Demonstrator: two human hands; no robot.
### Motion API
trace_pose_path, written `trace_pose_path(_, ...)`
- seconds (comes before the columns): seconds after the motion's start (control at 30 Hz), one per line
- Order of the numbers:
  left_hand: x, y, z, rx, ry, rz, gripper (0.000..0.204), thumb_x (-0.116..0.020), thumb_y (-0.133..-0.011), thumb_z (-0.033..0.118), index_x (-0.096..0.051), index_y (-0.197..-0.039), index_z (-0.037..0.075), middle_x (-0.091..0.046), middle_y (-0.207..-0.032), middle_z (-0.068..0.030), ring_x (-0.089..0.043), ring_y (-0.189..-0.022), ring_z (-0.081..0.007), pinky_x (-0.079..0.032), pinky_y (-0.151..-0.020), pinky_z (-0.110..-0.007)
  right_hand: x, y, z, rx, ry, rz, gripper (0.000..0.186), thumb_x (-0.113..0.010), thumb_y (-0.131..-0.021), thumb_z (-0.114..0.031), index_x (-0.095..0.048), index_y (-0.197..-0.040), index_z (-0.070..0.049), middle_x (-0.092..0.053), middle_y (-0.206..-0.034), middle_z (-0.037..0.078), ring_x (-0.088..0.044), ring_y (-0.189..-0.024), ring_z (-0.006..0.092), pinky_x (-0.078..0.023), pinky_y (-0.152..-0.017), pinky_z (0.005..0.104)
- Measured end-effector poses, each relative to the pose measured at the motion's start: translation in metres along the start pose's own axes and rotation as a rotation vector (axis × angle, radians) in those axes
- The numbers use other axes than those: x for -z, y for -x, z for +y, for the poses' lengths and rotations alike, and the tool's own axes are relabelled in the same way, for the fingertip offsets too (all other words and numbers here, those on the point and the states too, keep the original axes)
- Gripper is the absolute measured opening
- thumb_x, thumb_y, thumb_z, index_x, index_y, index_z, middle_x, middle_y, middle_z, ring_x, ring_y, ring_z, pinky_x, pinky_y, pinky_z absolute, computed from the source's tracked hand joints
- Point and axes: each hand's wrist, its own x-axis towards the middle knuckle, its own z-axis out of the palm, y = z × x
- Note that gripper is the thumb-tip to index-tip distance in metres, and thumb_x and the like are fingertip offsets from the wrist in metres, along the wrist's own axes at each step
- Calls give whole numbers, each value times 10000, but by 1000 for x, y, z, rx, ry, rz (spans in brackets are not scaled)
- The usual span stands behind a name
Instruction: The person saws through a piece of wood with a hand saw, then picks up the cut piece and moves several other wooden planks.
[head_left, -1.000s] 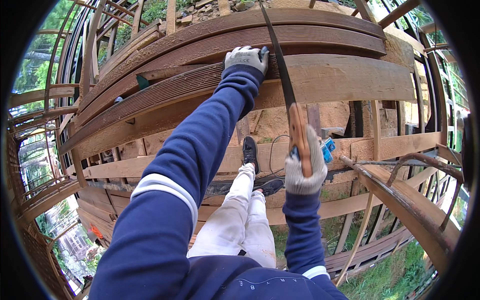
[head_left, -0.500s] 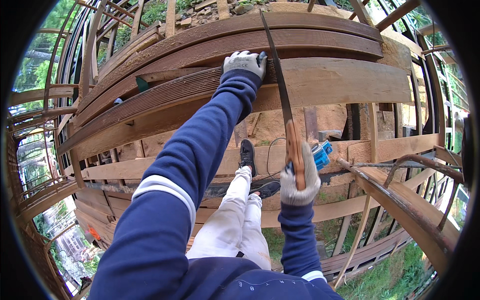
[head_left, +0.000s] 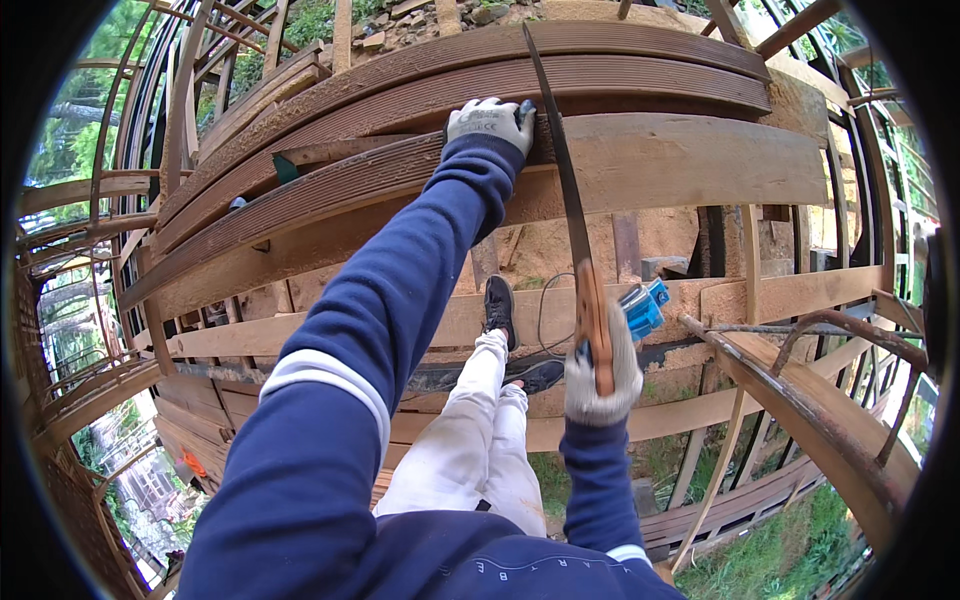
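Observation:
A handsaw (head_left: 568, 180) with a dark blade and wooden handle points away from me, and my gloved right hand (head_left: 604, 375) is closed round its handle. The blade lies along the cut end of a grooved brown deck board (head_left: 340, 195). My gloved left hand (head_left: 490, 128) grips that board near its right end, with the fingers over the far edge. Under the blade, a plain wide plank (head_left: 700, 160) extends to the right. Whether the teeth touch the wood cannot be made out.
More grooved boards (head_left: 640, 78) lie beyond my left hand. A blue power tool (head_left: 643, 308) with a cord rests past the saw handle. A rusty metal bar frame (head_left: 830, 400) stands at right. Joists with gaps run underfoot, and my shoes (head_left: 498, 305) stand among them.
The saw and my right hand have drawn slightly back toward me. My left hand stays in place on the board.

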Motion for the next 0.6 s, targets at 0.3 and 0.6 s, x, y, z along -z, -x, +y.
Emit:
trace_pose_path(0.3,-4,1,5,-36,-10,40,480,-456,-1029,475,-779,-994,121,-735,-1032,-93,-665,-1040,-298,-480,-953,-447,-1,-25,13,58,-18,-30,644,-665,-837,-106,-500,-1425,100,-675,-1281,199,-701,-965,181,-550,-807,270)
trace_pose_path(0.6,3,1,-3,14,11,14,471,-464,-1020,481,-782,-1004,134,-744,-1009,-83,-665,-1043,-294,-476,-959,-440,35,84,6,-324,-171,64,607,-646,-828,-52,-517,-1399,107,-665,-1292,229,-695,-1076,227,-547,-874,305)
